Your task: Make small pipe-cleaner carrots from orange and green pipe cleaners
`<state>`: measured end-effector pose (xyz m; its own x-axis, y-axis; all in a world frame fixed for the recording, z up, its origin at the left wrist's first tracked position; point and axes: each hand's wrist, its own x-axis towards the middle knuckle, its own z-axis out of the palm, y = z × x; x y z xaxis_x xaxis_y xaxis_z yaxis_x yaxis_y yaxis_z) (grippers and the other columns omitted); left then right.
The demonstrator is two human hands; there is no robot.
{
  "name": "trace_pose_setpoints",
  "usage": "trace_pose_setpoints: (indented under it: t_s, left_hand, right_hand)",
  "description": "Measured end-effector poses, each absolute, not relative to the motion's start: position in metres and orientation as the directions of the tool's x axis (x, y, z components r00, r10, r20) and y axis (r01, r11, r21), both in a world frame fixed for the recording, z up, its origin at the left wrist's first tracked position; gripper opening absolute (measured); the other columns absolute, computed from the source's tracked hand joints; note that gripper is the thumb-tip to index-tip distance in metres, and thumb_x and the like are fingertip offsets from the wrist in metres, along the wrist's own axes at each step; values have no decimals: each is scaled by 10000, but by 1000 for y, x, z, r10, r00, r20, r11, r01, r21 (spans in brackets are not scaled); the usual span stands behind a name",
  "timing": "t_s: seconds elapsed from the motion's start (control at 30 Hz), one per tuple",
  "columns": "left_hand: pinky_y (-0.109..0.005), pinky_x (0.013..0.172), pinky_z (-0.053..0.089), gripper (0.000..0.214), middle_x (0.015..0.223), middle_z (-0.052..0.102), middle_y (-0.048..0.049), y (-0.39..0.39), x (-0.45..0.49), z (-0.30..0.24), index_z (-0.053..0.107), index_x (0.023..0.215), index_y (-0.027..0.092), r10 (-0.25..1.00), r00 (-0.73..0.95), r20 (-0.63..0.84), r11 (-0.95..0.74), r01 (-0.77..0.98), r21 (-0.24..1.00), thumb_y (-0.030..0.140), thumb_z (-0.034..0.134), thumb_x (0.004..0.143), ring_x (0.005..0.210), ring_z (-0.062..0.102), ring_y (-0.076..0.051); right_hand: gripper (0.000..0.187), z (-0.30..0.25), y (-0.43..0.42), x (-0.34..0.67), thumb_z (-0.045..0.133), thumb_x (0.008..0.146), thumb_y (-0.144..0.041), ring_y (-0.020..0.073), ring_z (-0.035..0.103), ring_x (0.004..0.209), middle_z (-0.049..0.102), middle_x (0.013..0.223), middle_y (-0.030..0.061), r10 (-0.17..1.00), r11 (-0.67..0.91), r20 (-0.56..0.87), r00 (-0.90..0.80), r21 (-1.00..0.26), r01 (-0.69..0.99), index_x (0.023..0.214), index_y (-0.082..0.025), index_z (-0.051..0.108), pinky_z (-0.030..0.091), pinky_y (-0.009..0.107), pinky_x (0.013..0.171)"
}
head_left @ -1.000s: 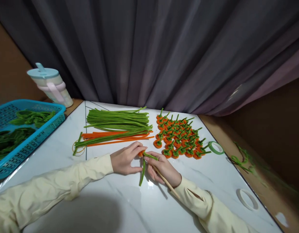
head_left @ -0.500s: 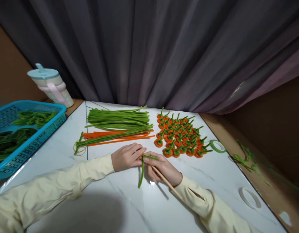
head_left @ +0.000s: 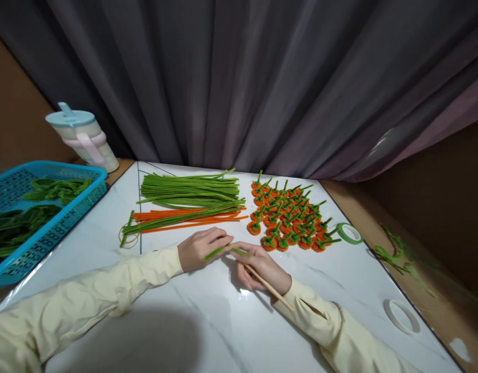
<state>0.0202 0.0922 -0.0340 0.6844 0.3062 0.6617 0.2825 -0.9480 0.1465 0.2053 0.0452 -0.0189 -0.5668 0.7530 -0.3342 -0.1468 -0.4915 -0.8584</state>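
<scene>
My left hand and my right hand meet fingertip to fingertip over the middle of the table. A short green pipe cleaner runs across between them, blurred, one end lying along my left fingers and the other by my right thumb. My left fingers pinch at it. A thin wooden stick slants back under my right palm toward the sleeve, gripped in my closed right fingers. Whatever sits right at the pinch is hidden by the fingertips.
Beyond my hands lie green pipe cleaners, orange pipe cleaners and several small orange persimmon-like pieces with green tops. Green tape and a white roll are right; a blue basket and a tumbler are left.
The green pipe cleaner's free end, which hung down between my hands, has swung up and left across my left fingers. Both hands stay nearly in place.
</scene>
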Motion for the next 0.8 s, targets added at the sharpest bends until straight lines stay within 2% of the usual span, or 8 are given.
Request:
trace_pose_setpoints:
  t_s: [0.1, 0.37, 0.6, 0.8]
  left_hand:
    - [-234, 636, 478, 155, 852, 597, -95, 91, 20, -34, 547, 990, 123, 344, 699, 628, -938, 293, 188, 154, 448, 876, 749, 566, -146]
    - [-217, 626, 450, 173, 796, 594, -77, 88, 21, -33, 568, 884, 124, 457, 695, 555, -874, 233, 427, 117, 395, 887, 719, 543, -131]
    - [-230, 692, 486, 170, 818, 614, -64, 90, 25, -33, 597, 893, 142, 621, 532, 576, -758, 222, 613, 153, 428, 895, 747, 582, -120]
    - [-240, 699, 499, 176, 830, 641, -67, 90, 26, -34, 620, 909, 148, 606, 491, 626, -786, 248, 566, 166, 446, 889, 753, 601, -126]
  right_hand:
    - [590, -21, 43, 204, 561, 737, -480, 52, 243, 203, 501, 325, -69, 758, -470, -339, -558, -877, -106, 1160, -87, 440, 139, 145, 250]
    - [489, -24, 38, 204, 514, 803, -520, 42, 275, 257, 461, 339, -88, 792, -312, -272, -547, -950, 20, 1071, -111, 498, 197, 142, 287]
    - [526, -20, 40, 201, 560, 774, -488, 49, 253, 226, 510, 347, -64, 782, -436, -316, -537, -893, -111, 1127, -109, 470, 165, 146, 256]
    - [542, -14, 44, 206, 561, 773, -440, 56, 249, 199, 544, 362, -41, 752, -494, -329, -571, -855, -158, 1170, -96, 428, 154, 144, 236]
